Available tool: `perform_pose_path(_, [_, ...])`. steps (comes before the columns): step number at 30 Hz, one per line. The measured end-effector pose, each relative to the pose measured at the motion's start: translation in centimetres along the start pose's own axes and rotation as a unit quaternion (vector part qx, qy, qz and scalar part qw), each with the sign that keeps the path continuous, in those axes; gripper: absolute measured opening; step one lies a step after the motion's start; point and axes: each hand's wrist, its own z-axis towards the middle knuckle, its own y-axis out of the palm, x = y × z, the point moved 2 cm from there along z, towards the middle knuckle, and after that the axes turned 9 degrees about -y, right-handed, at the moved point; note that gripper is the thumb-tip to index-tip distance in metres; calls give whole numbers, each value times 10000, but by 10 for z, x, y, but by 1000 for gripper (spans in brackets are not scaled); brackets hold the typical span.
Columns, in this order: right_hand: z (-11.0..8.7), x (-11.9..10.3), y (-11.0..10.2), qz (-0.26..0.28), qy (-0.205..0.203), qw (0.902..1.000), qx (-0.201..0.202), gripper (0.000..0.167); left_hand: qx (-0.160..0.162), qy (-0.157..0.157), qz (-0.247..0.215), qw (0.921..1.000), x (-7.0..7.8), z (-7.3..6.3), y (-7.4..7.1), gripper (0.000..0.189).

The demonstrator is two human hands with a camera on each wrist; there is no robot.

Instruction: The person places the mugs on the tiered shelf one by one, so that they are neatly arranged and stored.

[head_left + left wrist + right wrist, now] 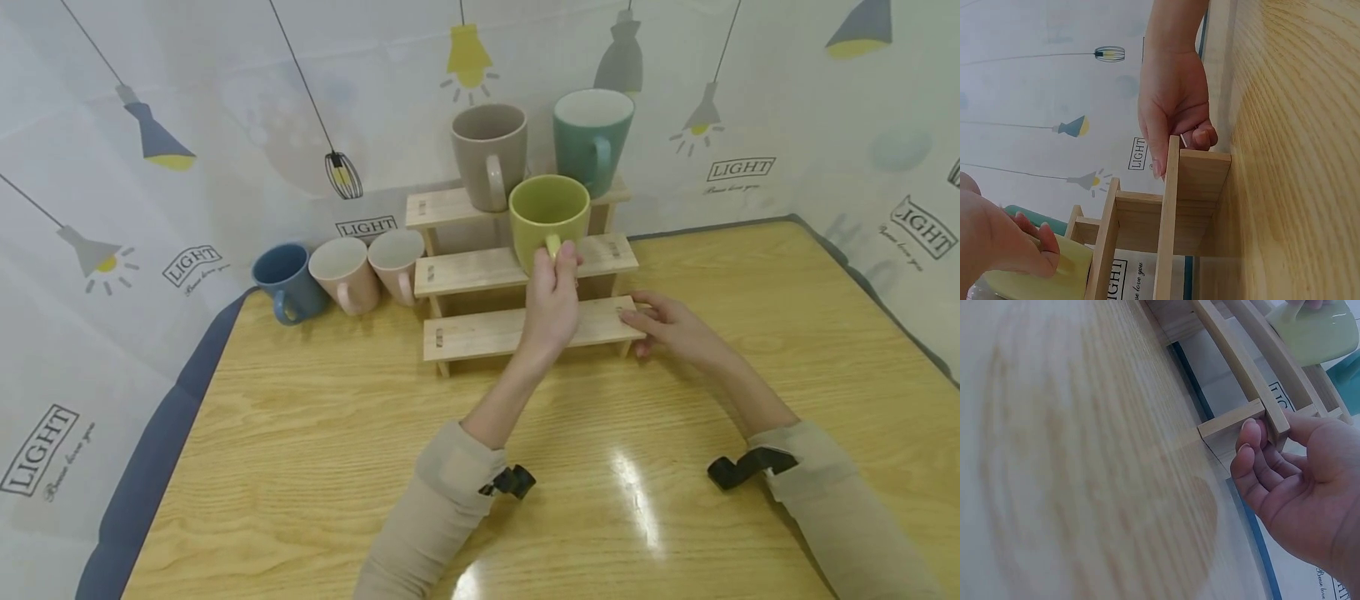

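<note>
My left hand (553, 304) grips the handle of a yellow-green mug (550, 208), which stands upright at the middle step of a three-step wooden rack (480, 333). In the left wrist view the mug's base (1072, 269) is right at that step's board. With my right hand (675, 329) I hold the right end of the lowest step, thumb on top and fingers curled below, as the right wrist view shows around the board's end (1277, 428). A grey-beige mug (487, 158) and a teal mug (592, 137) stand on the top step.
Left of the rack, a blue mug (288, 279) and two pale pink mugs, one nearer the blue (345, 271) and one beside the rack (396, 258), stand on the wooden table (315, 467). A white curtain (225, 75) printed with lamps hangs behind the table.
</note>
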Motion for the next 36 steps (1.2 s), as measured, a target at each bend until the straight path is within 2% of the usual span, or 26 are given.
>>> perform_pose_path(9, [-1, 0, -1, -95, 51, 9999, -31, 75, -266, -111, -281, 9992, -2, 1, -7, 29])
perform_pose_path(12, [-1, 0, -1, -90, 26, 10000, -24, 74, -266, -220, -217, 9992, -1, 1, -10, 30])
perform_pose_path(19, [-2, 1, -1, -191, -10, 9998, -40, 73, 50, -280, 243, 9993, 0, 3, -18, 33])
perform_pose_path(26, [-1, 2, 0, -244, 14, 9997, -43, 73, 357, -276, 210, 9988, 0, 4, -26, 33])
perform_pose_path(32, [0, 1, 0, -226, 26, 9997, -13, 76, 435, -279, -9, 9987, 0, 2, -31, 33])
perform_pose_path(36, [-1, 1, 0, -157, 4, 9999, -38, 75, 505, -386, 29, 9980, -3, -3, -37, 32])
